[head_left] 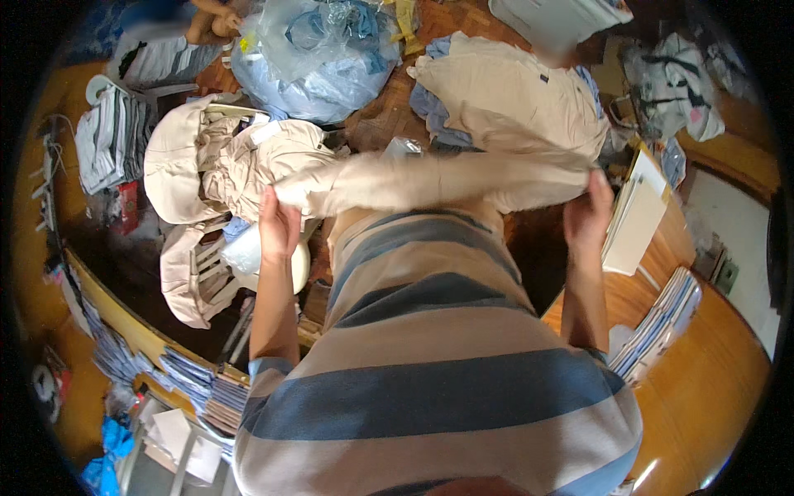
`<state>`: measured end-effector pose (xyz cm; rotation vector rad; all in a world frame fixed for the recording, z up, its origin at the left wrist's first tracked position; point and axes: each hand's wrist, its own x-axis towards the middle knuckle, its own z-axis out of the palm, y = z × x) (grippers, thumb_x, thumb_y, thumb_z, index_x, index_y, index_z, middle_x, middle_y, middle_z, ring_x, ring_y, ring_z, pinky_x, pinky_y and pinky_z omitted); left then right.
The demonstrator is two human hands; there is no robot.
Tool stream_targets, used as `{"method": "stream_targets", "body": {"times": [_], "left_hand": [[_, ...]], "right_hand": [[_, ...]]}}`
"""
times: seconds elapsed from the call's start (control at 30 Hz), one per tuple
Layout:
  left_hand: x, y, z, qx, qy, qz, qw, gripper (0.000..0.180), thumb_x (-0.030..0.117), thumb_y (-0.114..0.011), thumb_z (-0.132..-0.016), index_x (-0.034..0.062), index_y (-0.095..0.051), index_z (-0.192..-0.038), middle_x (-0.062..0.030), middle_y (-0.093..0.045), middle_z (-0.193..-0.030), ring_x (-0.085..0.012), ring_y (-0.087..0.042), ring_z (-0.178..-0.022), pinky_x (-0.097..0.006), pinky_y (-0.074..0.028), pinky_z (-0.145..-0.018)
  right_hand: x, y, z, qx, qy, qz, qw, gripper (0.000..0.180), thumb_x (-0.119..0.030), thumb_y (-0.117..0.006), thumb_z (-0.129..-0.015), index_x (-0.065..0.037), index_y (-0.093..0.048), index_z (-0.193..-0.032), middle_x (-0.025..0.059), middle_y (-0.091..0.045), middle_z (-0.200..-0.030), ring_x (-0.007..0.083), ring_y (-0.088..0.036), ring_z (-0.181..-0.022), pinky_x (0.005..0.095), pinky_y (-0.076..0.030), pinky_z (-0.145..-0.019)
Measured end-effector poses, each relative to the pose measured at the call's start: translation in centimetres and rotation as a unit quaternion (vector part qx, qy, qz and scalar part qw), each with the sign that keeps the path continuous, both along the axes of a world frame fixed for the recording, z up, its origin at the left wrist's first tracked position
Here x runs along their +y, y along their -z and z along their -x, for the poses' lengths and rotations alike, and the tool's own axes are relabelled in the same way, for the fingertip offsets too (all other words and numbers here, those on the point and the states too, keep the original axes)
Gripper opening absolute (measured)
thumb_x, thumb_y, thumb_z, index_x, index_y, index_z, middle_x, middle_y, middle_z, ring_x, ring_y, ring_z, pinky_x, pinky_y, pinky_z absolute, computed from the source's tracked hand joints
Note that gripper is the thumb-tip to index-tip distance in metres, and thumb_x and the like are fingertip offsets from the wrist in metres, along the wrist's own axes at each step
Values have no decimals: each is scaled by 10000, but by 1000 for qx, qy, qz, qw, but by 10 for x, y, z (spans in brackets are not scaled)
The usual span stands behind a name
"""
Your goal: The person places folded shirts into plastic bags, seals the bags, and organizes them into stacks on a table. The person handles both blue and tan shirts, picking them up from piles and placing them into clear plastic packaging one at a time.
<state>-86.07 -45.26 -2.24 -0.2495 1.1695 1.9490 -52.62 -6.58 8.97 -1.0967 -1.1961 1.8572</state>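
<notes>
A beige garment is stretched sideways in front of my waist, smeared a little by motion. My left hand grips its left end, fingers up and closed on the cloth. At its other end, my right hand pinches the edge, slightly blurred. Just beyond the cloth lies a spread beige shirt with a dark collar label, on top of blue clothing. Near my left hand, a heap of crumpled beige garments covers a pale plastic chair.
A clear plastic bag of blue clothes sits on the wooden floor. Another person's hand shows at the far left, near wrapped stacks. To my right, a wooden table holds beige boards and folded shirts.
</notes>
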Motion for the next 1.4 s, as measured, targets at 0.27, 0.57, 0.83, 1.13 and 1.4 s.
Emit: {"method": "stream_targets", "body": {"times": [0.27, 0.57, 0.83, 1.13, 1.4], "left_hand": [[64, -48, -28, 65, 176, 161, 969, 584, 295, -679, -959, 14, -475, -1429, -103, -628, -1306, -218, -625, -1161, -371, -524, -962], [187, -83, 2, 189, 45, 137, 971, 340, 338, -585, -1034, 13, -632, -1119, -64, -674, -1071, -122, -632, -954, -287, -516, -840], [404, -140, 54, 357, 32, 32, 933, 321, 360, -670, -978, 65, -677, -853, 47, -586, -717, -52, -449, -610, -249, -334, -575], [426, -46, 19, 439, 113, 152, 878, 315, 355, -688, -969, 44, -716, -1010, 21, -661, -896, -75, -559, -807, -246, -450, -773], [352, 135, -22, 202, 328, 270, 883, 285, 348, -644, -990, 75, -697, -1054, 3, -705, -977, -110, -631, -764, -264, -517, -694]], "right_hand": [[49, -18, -87, -15, -182, 177, 967, 327, -158, -625, -911, 50, -657, -1161, 114, -716, -1059, 206, -682, -879, 313, -549, -790], [110, -21, -65, -68, 47, 43, 996, 400, -371, -590, -1018, -6, -633, -1175, 60, -678, -1098, 154, -635, -1022, 312, -491, -917], [308, -46, -33, -50, 153, -203, 966, 381, -302, -613, -1013, 26, -635, -1207, 94, -680, -1152, 167, -639, -1023, 296, -481, -897], [301, 19, -74, -163, 199, -233, 938, 369, -343, -571, -1024, -14, -666, -1160, 92, -709, -1023, 175, -654, -873, 324, -503, -784], [229, 224, -124, -228, 210, 99, 945, 328, -389, -541, -1031, -96, -598, -893, 20, -546, -613, 114, -466, -470, 292, -375, -449]]}}
